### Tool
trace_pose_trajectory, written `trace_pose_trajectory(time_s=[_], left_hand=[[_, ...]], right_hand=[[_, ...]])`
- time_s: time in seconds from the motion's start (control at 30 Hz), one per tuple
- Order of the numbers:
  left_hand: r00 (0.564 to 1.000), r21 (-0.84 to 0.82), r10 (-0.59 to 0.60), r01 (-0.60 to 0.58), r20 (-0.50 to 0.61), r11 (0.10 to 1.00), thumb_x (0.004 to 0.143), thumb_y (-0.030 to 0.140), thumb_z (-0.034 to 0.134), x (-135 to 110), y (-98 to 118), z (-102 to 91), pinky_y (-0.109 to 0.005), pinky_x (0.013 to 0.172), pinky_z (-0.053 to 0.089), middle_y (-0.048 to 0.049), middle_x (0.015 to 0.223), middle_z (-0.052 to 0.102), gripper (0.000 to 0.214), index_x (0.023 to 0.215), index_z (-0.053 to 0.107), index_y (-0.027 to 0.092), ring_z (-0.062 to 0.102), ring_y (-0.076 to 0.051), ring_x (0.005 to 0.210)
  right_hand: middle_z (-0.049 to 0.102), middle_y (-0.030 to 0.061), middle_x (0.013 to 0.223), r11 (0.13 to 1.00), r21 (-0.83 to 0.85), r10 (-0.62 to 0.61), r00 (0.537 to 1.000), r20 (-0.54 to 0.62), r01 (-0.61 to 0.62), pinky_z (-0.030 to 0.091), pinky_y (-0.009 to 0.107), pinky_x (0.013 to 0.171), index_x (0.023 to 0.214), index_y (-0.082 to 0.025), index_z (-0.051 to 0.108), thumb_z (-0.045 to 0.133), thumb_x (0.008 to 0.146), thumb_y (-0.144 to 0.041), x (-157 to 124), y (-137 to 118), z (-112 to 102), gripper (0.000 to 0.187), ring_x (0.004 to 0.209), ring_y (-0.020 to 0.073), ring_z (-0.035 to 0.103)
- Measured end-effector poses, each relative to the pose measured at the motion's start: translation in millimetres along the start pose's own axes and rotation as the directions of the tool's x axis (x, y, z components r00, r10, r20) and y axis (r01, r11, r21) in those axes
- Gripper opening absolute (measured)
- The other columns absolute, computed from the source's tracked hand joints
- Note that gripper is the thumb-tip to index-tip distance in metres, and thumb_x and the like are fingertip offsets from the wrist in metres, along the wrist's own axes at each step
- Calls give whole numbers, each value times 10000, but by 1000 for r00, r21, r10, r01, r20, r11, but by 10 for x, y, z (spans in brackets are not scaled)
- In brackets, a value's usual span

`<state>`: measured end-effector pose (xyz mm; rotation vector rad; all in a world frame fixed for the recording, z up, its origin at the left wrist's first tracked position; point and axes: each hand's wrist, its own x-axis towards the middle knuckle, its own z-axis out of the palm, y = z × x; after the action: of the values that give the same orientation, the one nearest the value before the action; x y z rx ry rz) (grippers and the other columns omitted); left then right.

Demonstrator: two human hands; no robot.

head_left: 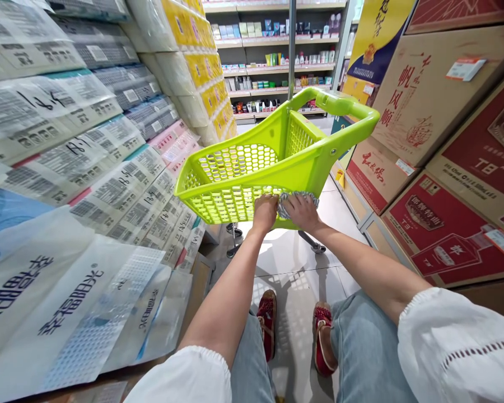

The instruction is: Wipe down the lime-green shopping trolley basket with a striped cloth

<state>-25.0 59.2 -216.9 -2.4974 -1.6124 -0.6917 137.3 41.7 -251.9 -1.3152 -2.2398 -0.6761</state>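
Observation:
A lime-green plastic shopping cart [311,162] stands side-on in front of me, its handle to the upper right and its mesh basket to the left. My left hand [265,212] is closed at the lower side wall of the basket, fingers curled against the mesh. Close beside it, my right hand [303,210] grips a grey-and-white striped cloth [282,207], held against the same side of the cart. Part of the cloth is hidden beneath the fingers. The basket shows nothing inside the part I can see.
Plastic-wrapped packs [121,184] are stacked along the left, with yellow-and-white packs [201,73] behind. Cartons [437,101] rise on the right. Shelves of small goods [273,56] stand at the back, a metal pole [292,50] before them. Pale floor tiles [294,280] lie underfoot.

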Motion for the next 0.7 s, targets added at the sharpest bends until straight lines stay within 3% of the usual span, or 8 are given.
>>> trace_pose_trajectory(time_s=[0.1,0.2,0.37,0.5,0.6,0.7], left_hand=[[1000,21,4,-4,7,1000,939,233,354,-1,-1,-30,-328,790,392,-111,889,656,300,933,650,185,579,-229,883],[1000,46,-1,-1,27,999,944,247,341,3,7,-74,-323,781,395,-110,883,655,309,926,642,179,576,-222,866],[999,56,-11,8,43,998,935,245,348,26,27,-128,-320,770,403,-105,893,666,309,923,647,171,584,-217,848],[999,39,-20,18,39,999,933,299,363,23,100,-256,-332,751,406,-108,819,662,340,837,663,172,589,-225,795],[993,-31,-30,27,-111,999,955,335,318,77,231,-500,-337,799,406,-97,818,658,393,843,663,187,586,-220,824],[914,-142,-98,45,-394,989,962,316,306,293,396,-776,-344,925,375,-95,1034,653,354,1121,599,197,555,-221,1005]], right_hand=[[638,48,1002,987,26,-161,985,68,160,303,363,797,1040,-240,605,343,954,-224,-205,-28,138,276,900,194,508],[644,39,974,978,30,-208,976,64,207,297,350,786,1011,-235,614,372,945,-213,-171,17,77,252,891,182,509],[631,55,1109,996,-68,-56,994,-91,50,286,366,823,1113,-247,591,407,932,-222,231,181,-317,259,944,200,499],[608,70,1176,990,-40,120,961,-248,-134,276,391,896,1157,-242,583,470,903,-280,516,299,-717,280,1022,231,486],[594,78,1197,985,6,168,936,-311,-175,276,397,936,1184,-232,574,496,887,-329,653,335,-1025,322,1068,243,478],[562,85,1259,975,22,216,913,-346,-222,274,398,961,1241,-236,543,484,893,-329,780,313,-1252,365,1132,253,455]])
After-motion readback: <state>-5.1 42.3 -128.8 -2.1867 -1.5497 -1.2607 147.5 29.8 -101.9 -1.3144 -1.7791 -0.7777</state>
